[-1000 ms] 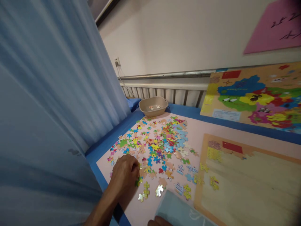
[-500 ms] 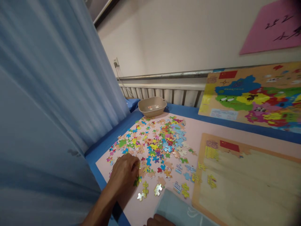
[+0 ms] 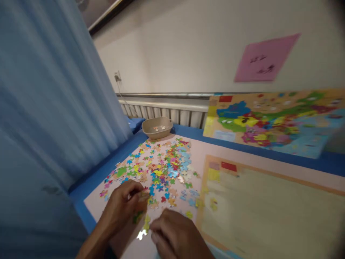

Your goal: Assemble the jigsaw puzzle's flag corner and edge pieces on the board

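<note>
My left hand (image 3: 121, 208) rests on the pink mat (image 3: 215, 151) at the near edge of a spread of coloured puzzle pieces (image 3: 161, 167). Its fingers are curled in a pinch on what looks like a yellowish puzzle piece. My right hand (image 3: 175, 233) lies knuckles up just right of it, fingers bent down to the mat beside a shiny piece (image 3: 141, 234). What is under its fingers is hidden. The picture is blurred by motion.
A wooden puzzle board (image 3: 269, 212) with a few pieces placed lies to the right. A finished map picture (image 3: 272, 122) leans against the wall. A beige bowl (image 3: 157, 127) stands behind the pieces. A blue curtain (image 3: 54, 108) hangs at left, with a radiator (image 3: 161, 111) behind.
The view has swung to the right and up. My right hand has come up from the bottom edge to beside my left hand, which stays at the near pieces with fingers curled tighter.
</note>
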{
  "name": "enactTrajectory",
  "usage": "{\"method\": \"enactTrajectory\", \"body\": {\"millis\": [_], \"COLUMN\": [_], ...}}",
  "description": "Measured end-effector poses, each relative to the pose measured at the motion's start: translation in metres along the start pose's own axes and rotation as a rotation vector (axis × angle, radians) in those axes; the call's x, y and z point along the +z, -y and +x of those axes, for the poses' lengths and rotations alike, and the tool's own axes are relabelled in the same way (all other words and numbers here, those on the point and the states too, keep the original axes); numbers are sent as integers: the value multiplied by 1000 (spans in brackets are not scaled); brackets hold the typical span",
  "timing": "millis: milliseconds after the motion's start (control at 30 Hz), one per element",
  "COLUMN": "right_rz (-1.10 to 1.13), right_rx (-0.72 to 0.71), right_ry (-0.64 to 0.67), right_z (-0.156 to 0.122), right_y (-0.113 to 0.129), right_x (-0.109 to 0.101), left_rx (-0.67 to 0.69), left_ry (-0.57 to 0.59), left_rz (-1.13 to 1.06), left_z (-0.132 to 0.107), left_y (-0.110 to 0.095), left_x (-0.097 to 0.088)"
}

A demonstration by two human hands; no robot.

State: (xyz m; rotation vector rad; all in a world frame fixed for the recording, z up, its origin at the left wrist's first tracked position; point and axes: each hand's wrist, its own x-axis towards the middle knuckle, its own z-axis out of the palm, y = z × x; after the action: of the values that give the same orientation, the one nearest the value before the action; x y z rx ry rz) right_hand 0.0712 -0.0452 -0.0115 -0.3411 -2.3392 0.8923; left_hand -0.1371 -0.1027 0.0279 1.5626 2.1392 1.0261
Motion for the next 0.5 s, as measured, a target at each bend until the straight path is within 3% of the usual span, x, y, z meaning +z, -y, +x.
{"method": "enactTrajectory", "body": {"millis": [67, 167, 333, 500], "right_rz": [170, 407, 742, 813], "right_rx": [252, 535, 564, 617], "right_ry": [-124, -296, -391, -507], "right_z": [11, 18, 22, 28], "right_y": [5, 0, -13, -21], "right_x": [-28, -49, -51, -52], "left_rx": [62, 116, 76, -80], "left_ry": [54, 219, 473, 467], "left_rz": [-112, -234, -380, -643], "left_z": [8, 25, 53, 60], "left_y": [-18, -48, -76, -71], "left_x": [1, 10, 34, 51]}}
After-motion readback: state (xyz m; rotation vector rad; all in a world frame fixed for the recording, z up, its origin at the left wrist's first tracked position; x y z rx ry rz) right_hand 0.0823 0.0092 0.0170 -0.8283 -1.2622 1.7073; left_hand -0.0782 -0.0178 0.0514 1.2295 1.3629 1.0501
